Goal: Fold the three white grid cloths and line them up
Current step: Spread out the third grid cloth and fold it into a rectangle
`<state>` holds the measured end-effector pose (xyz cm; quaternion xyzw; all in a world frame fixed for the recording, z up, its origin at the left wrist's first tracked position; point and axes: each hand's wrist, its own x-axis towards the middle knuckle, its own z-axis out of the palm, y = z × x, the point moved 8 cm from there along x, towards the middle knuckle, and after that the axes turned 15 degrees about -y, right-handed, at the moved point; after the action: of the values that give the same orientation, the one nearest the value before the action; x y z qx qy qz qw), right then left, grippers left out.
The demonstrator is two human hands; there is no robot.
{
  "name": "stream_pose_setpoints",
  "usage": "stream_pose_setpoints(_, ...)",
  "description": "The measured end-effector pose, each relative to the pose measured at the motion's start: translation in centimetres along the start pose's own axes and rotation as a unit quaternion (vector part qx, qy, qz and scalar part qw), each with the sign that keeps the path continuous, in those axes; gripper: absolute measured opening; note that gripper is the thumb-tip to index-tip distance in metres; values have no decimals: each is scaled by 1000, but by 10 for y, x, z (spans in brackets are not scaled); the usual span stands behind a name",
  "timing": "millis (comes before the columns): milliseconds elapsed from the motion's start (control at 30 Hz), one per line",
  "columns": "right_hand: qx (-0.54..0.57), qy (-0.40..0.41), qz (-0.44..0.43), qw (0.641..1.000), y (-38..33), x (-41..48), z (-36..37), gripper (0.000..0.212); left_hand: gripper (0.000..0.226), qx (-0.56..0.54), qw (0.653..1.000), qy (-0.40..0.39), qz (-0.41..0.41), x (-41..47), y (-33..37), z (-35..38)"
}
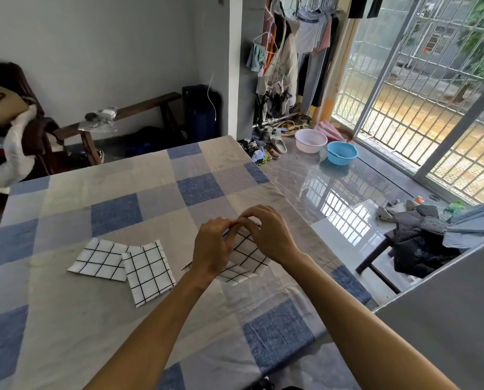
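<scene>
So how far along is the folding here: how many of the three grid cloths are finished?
Two look done: the first folded cloth and the second folded cloth lie on the checked cover, the second tilted and overlapping the first's edge. In hand: the left hand and right hand pinch the third cloth at its top edge, mid-fold. Left: finish that fold and line all three up.
</scene>
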<state>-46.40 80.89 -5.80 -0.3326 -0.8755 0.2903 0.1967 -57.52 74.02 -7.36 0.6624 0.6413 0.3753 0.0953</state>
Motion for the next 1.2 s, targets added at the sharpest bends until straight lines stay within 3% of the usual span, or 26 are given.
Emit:
stream_pose_setpoints(233, 47, 94, -9, 994, -9, 8, -29, 7, 34, 18, 999, 23, -36, -17, -18, -9)
stream_pose_setpoints(600, 59, 170, 40, 983, 6, 7, -67, 7, 40, 59, 997, 7, -51, -40, -48, -16)
stream_pose_setpoints(767, 52, 194, 57, 978, 8, 3, -76, 9, 29, 76, 995, -17, -64, -48, -59, -7)
stream_pose_setpoints(867, 27, 209, 51, 976, 3, 1, -74, 9, 25, 63, 990, -57, -116, -54, -77, 8)
stream_pose_setpoints(933, -13, 199, 30, 979, -1, 2, -71, 8, 28, 51, 984, -76, -154, -60, -86, 16)
stream_pose_setpoints(1033, -81, 161, -14, 984, -5, 2, -60, 7, 41, 57, 983, -34, -171, -59, -79, 11)
stream_pose_setpoints(1100, -109, 124, -35, 986, -6, 1, -46, 9, 49, 68, 989, -20, -133, -45, -57, 6)
stream_pose_setpoints(1200, -105, 99, -57, 988, -10, -3, -25, 7, 42, 92, 994, -25, -50, -22, -18, 2)
